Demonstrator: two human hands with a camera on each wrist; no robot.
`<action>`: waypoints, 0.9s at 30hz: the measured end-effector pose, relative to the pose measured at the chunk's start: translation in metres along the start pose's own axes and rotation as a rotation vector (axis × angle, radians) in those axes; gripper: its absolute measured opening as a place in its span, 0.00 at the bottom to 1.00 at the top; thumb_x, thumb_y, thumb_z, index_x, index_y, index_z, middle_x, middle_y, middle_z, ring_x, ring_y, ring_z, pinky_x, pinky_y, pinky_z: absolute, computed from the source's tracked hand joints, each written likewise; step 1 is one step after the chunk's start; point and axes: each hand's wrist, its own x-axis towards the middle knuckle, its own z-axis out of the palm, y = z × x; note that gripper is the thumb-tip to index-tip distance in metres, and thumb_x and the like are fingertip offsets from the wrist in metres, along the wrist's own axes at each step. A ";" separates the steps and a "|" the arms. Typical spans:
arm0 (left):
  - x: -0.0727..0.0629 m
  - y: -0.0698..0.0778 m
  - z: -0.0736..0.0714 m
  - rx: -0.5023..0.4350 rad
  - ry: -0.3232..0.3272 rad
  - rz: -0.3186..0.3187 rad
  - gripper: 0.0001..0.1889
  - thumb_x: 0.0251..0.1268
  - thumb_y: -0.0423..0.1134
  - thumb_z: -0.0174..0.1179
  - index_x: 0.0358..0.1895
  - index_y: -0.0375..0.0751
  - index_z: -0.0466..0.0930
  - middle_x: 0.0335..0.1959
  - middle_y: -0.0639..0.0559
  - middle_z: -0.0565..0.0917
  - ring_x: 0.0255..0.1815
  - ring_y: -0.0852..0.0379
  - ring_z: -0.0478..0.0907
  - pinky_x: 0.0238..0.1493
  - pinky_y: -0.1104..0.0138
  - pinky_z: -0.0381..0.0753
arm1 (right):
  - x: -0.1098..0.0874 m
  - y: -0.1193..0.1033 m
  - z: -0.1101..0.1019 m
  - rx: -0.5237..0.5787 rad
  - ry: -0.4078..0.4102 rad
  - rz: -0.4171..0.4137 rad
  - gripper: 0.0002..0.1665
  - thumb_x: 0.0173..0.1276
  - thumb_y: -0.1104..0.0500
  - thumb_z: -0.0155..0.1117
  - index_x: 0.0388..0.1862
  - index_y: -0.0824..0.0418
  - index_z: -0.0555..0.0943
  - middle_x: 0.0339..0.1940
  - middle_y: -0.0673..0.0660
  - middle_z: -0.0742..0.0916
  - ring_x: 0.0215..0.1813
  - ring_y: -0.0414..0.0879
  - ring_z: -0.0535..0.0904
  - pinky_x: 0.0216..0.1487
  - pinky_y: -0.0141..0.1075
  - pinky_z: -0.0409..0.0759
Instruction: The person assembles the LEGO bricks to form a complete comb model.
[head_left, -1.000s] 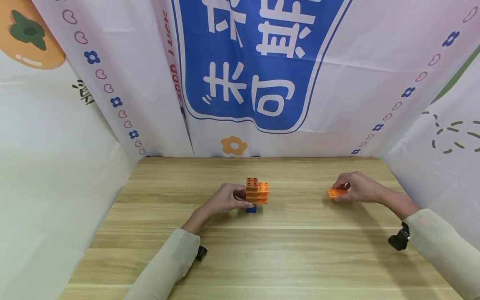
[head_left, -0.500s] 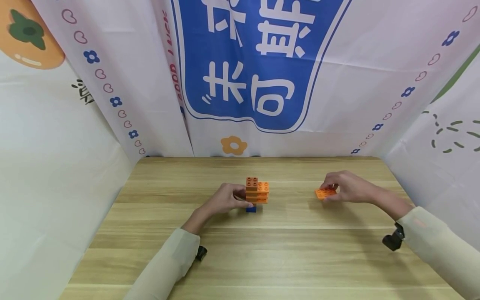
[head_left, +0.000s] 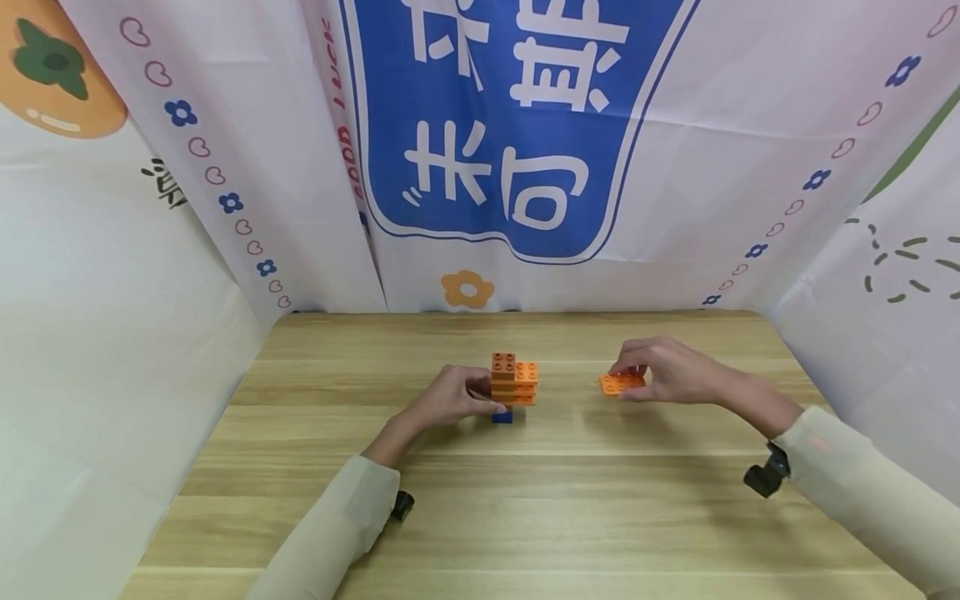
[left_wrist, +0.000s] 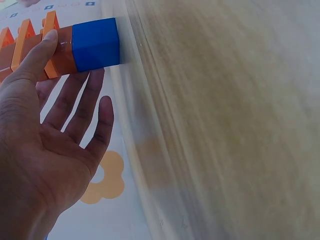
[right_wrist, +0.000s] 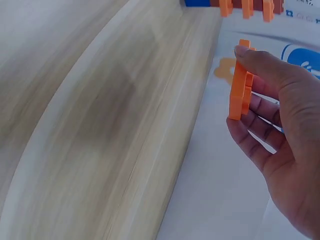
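Observation:
A tower of toy building bricks (head_left: 504,375) stands upright mid-table, with a blue brick (left_wrist: 96,45) at its base. Above the blue, brown bricks alternate with thin orange plates that jut out to the right. My left hand (head_left: 452,398) holds the tower from the left, thumb across the front and fingers behind. To the right of it, my right hand (head_left: 675,373) pinches a loose studded orange plate (right_wrist: 239,92) between thumb and fingers. This plate is held flat, studs up, over the table, a short gap from the tower.
The wooden table (head_left: 450,517) runs back to a printed white cloth (head_left: 675,208) hanging behind it. More cloth hangs along both sides. Each sleeve cuff carries a small black wrist camera (head_left: 767,477).
My right hand has moved left with the orange plate, closer to the tower. My left hand and the tower have stayed in place.

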 end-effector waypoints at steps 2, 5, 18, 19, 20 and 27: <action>0.000 0.001 0.000 -0.004 0.001 -0.001 0.12 0.65 0.44 0.77 0.48 0.46 0.89 0.40 0.56 0.90 0.41 0.60 0.87 0.45 0.65 0.88 | 0.005 -0.004 0.000 -0.002 0.010 -0.018 0.14 0.60 0.60 0.84 0.44 0.58 0.91 0.37 0.46 0.86 0.35 0.36 0.80 0.36 0.32 0.83; 0.001 0.001 0.000 -0.006 0.000 0.001 0.12 0.65 0.44 0.77 0.48 0.46 0.89 0.40 0.56 0.90 0.41 0.60 0.87 0.45 0.65 0.88 | 0.011 -0.010 0.000 0.002 0.032 -0.025 0.14 0.60 0.60 0.84 0.44 0.58 0.91 0.37 0.46 0.86 0.35 0.36 0.80 0.37 0.33 0.83; -0.001 0.002 0.000 -0.004 -0.009 0.013 0.10 0.67 0.45 0.76 0.44 0.47 0.88 0.38 0.56 0.90 0.40 0.58 0.87 0.44 0.65 0.87 | 0.042 -0.037 -0.002 -0.012 0.124 -0.011 0.18 0.60 0.54 0.85 0.46 0.60 0.92 0.36 0.47 0.87 0.34 0.37 0.80 0.36 0.32 0.82; -0.001 0.002 0.000 -0.002 -0.009 0.012 0.10 0.67 0.45 0.76 0.44 0.47 0.88 0.38 0.56 0.90 0.40 0.58 0.87 0.44 0.65 0.87 | 0.044 -0.039 -0.001 -0.008 0.127 -0.011 0.18 0.61 0.54 0.85 0.46 0.60 0.92 0.36 0.47 0.87 0.34 0.37 0.80 0.36 0.32 0.82; -0.001 0.002 0.000 -0.003 -0.009 0.011 0.10 0.66 0.45 0.76 0.44 0.46 0.88 0.38 0.56 0.90 0.39 0.58 0.87 0.43 0.65 0.87 | 0.047 -0.041 -0.001 -0.005 0.129 -0.011 0.18 0.61 0.53 0.85 0.46 0.60 0.92 0.36 0.47 0.87 0.34 0.37 0.80 0.36 0.32 0.82; -0.002 0.002 0.000 -0.021 -0.010 0.011 0.10 0.66 0.44 0.76 0.44 0.46 0.88 0.38 0.55 0.90 0.38 0.58 0.87 0.42 0.65 0.87 | 0.062 -0.051 0.002 0.005 0.161 -0.015 0.19 0.61 0.52 0.85 0.47 0.60 0.92 0.36 0.47 0.88 0.33 0.38 0.79 0.36 0.31 0.81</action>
